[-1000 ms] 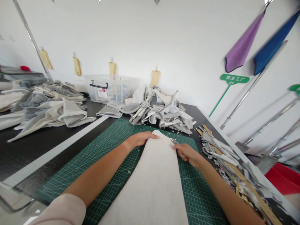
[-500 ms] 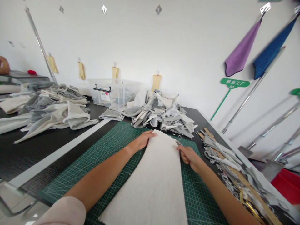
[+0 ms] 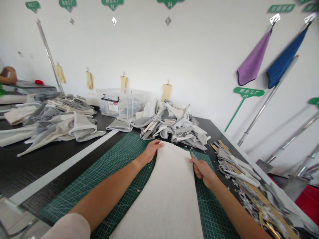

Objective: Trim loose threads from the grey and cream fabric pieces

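Note:
A long off-white piece of cloth (image 3: pixel 171 189) lies over the green cutting mat (image 3: pixel 117 156), narrowing toward its far end. My left hand (image 3: pixel 152 150) pinches the cloth's far left corner between thumb and fingers. At the far right corner, my right hand (image 3: pixel 200 168) is closed around small scissors (image 3: pixel 192 154). Only their grey pointed metal end shows, touching or very near the cloth's edge; the handles are hidden in my fist.
Beyond the mat rises a heap of grey and white cloth pieces (image 3: pixel 174 122) beside a clear plastic box (image 3: pixel 117 104). More folded cloth (image 3: pixel 62 116) covers the left. Scraps, a wooden strip (image 3: pixel 264 196) and gold-coloured scissors (image 3: pixel 271 229) lie along the right edge.
The view has tilted up slightly, bringing green signs into sight along the top. Both hands keep their hold at the cloth's far corners, with little visible movement.

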Motion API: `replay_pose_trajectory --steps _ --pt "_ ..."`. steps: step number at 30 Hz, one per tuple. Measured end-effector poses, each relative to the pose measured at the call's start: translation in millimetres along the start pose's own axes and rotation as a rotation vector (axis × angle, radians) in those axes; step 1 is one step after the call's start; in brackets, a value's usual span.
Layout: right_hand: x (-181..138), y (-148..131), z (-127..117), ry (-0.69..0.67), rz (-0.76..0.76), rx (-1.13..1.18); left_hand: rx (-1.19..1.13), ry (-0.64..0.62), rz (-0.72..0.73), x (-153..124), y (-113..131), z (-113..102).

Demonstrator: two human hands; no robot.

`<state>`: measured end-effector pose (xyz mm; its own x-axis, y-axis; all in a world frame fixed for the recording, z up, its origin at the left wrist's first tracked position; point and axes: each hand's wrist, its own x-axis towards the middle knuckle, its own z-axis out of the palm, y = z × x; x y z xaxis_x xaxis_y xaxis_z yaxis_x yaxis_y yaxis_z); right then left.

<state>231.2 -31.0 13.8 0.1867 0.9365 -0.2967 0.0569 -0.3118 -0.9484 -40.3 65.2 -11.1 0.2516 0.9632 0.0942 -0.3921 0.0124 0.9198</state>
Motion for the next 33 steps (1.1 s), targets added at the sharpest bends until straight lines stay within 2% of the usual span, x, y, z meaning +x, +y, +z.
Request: replay_pose_trajectory --steps 2,6,9,12,16,19,21,26,28,30,33 --pt "-1 0 0 0.009 -0.004 0.011 0.008 -0.028 -0.020 2 -1 -1" --pt "-3 -1 1 0.032 -0.020 0.039 -0.039 -0.209 -0.137 0 9 -4" --pt "-4 -1 1 0.098 -0.013 0.063 -0.079 -0.251 -0.178 -3 16 -6" --pt "-5 -1 2 0.138 -0.018 0.079 -0.086 -0.200 -0.124 -3 15 -5" --pt "-6 -1 4 0.161 -0.033 0.073 -0.042 0.015 0.025 -2 4 -1" --pt "-7 -1 5 0.162 -0.045 0.070 0.017 0.111 0.058 -2 -2 1" --pt "-6 0 5 0.164 -0.051 0.069 0.029 0.107 0.045 -3 -1 1" --pt "-5 1 4 0.190 -0.046 0.083 -0.035 -0.105 -0.005 -6 11 0" --pt "-5 1 3 0.203 -0.050 0.092 -0.050 -0.143 -0.011 -7 14 0" --pt "-6 1 4 0.212 -0.053 0.094 -0.064 -0.118 0.001 -8 13 1" --pt "-7 0 4 0.216 -0.051 0.077 -0.077 0.010 0.069 -8 9 3"
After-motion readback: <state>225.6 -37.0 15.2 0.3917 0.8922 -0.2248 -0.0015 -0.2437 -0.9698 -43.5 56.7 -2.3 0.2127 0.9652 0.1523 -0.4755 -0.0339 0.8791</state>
